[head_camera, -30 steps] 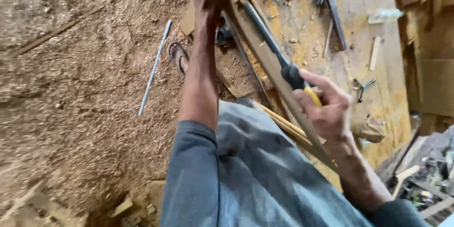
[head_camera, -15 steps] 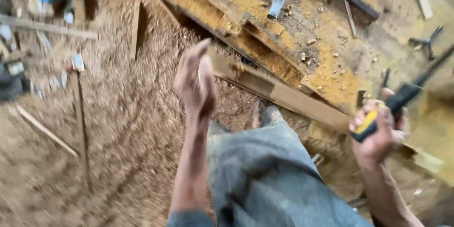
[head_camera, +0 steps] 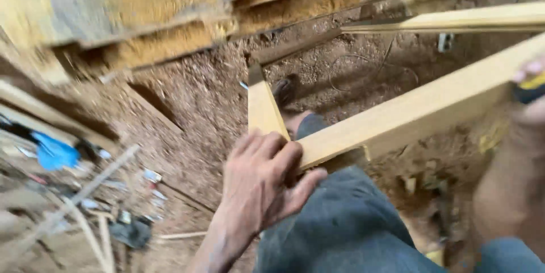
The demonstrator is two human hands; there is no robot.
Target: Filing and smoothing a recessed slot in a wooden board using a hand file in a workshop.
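— Pale yellow wooden batten (head_camera: 420,111), long and squared: that is what the left hand (head_camera: 261,185) has hold of?

— Yes. The fingers (head_camera: 272,151) wrap over its near end and the thumb presses up from underneath, so the hand is closed firmly around the wood, right where that end meets a second pale piece.

— Which way does it run from the grip?

— Up and away to the right, rising toward the frame's edge. The long axis goes diagonally from the left hand to the right hand (head_camera: 525,136).

— And the second piece?

— A short pale wooden board (head_camera: 264,108) stands up from just above the knuckles, pointing away from the person, so the two make a corner at the grip.

— What is the right hand doing?

— It is badly blurred. It sits at the batten's far part with something yellow and black (head_camera: 533,85) in it; I cannot tell how tightly it grips or what the thing is.

— Which hand is nearer the joint?

— The left, plainly; it is on it. The right is well apart.

— Below the grip?

— A knee in blue-grey cloth (head_camera: 340,222), just under the batten. Beyond the grip, sawdust-covered ground (head_camera: 198,102); another pale strip of wood (head_camera: 454,22) lies above the batten.
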